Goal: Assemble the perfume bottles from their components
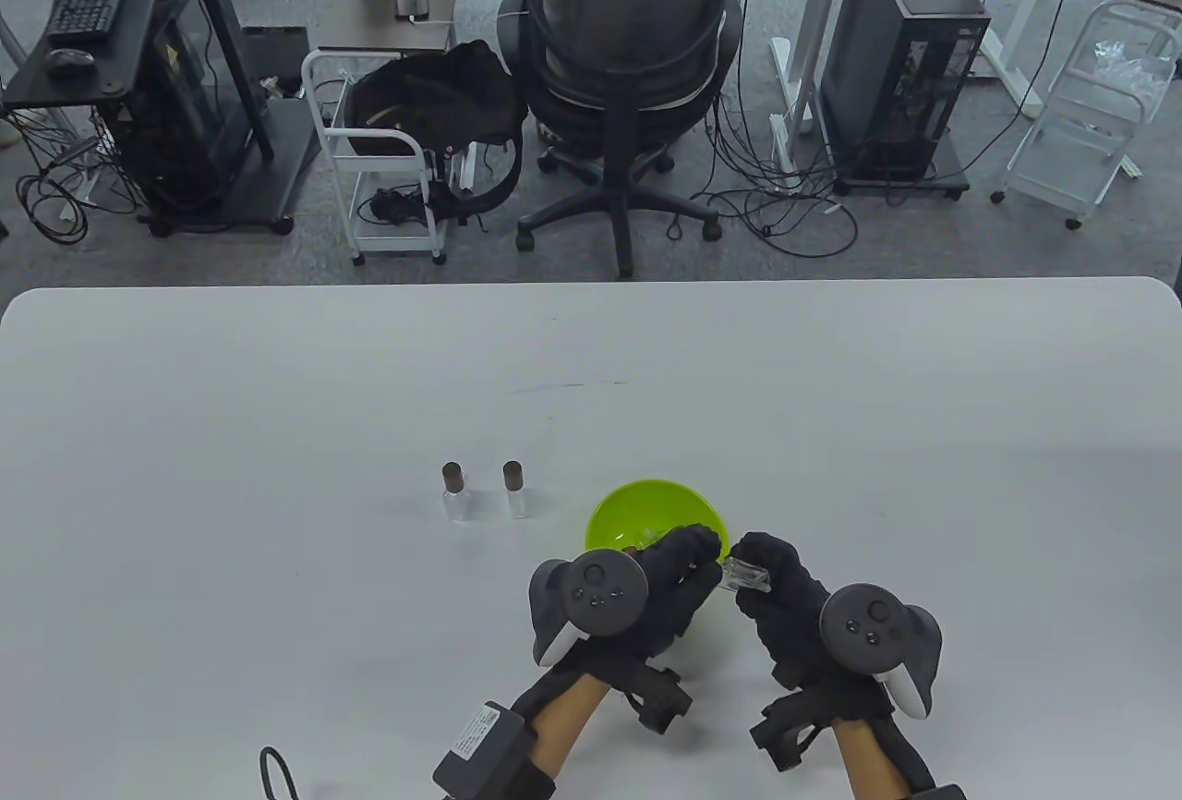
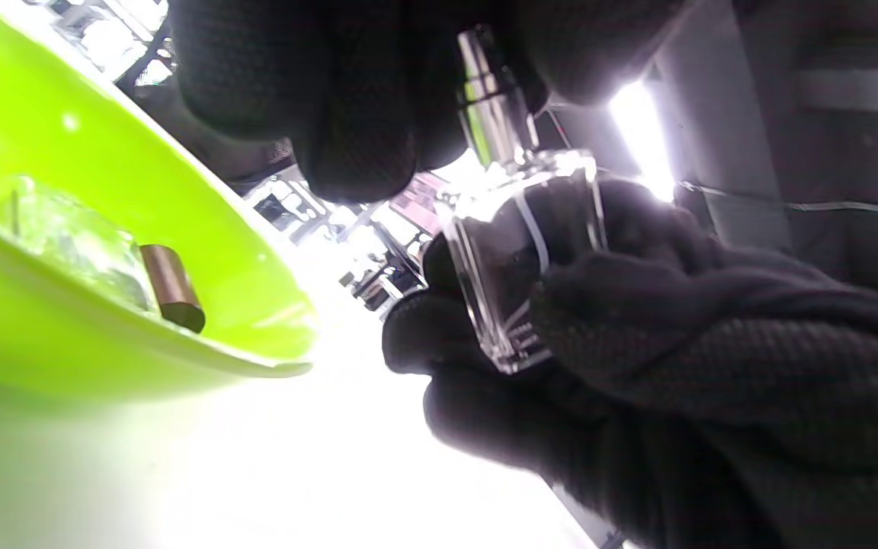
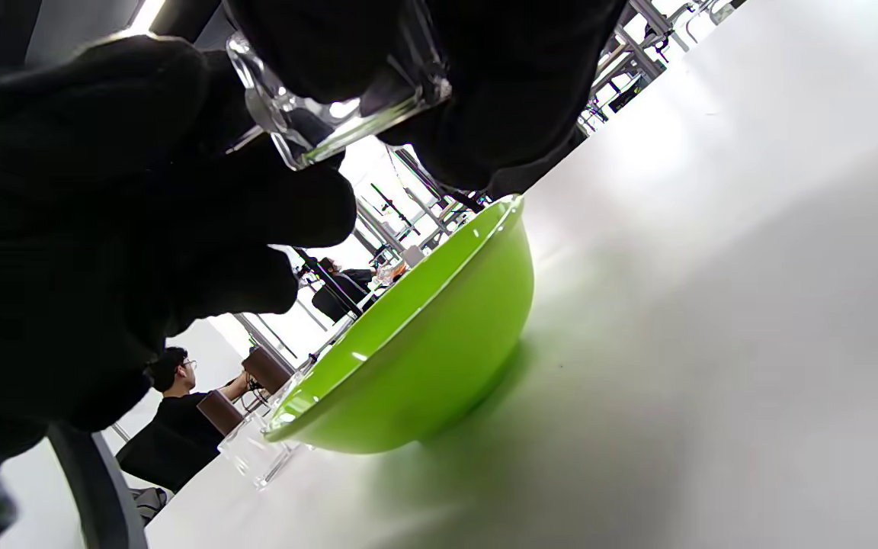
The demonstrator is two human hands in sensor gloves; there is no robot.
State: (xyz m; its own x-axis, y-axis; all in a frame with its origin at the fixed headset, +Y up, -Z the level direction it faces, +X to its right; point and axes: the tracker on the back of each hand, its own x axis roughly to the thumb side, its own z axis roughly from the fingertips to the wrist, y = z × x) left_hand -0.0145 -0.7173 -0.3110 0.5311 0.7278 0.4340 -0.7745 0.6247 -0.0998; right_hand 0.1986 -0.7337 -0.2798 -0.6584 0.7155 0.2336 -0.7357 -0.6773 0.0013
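Observation:
My right hand (image 1: 771, 574) grips a clear glass bottle (image 1: 744, 576) just right of the green bowl (image 1: 646, 504). In the left wrist view the bottle (image 2: 519, 259) carries a silver spray pump (image 2: 485, 107), and my left hand's fingers (image 2: 355, 99) pinch the pump's top. My left hand (image 1: 688, 560) reaches over the bowl's near rim to meet the bottle. The right wrist view shows the bottle's base (image 3: 340, 99) held in my right fingers (image 3: 500, 84). A brown cap (image 2: 172, 286) and clear glass parts lie inside the bowl (image 2: 104, 152).
Two finished bottles with brown caps, one (image 1: 453, 492) and the other (image 1: 515, 489), stand on the white table (image 1: 277, 421) left of the bowl. An office chair (image 1: 628, 70) and carts stand beyond the far edge.

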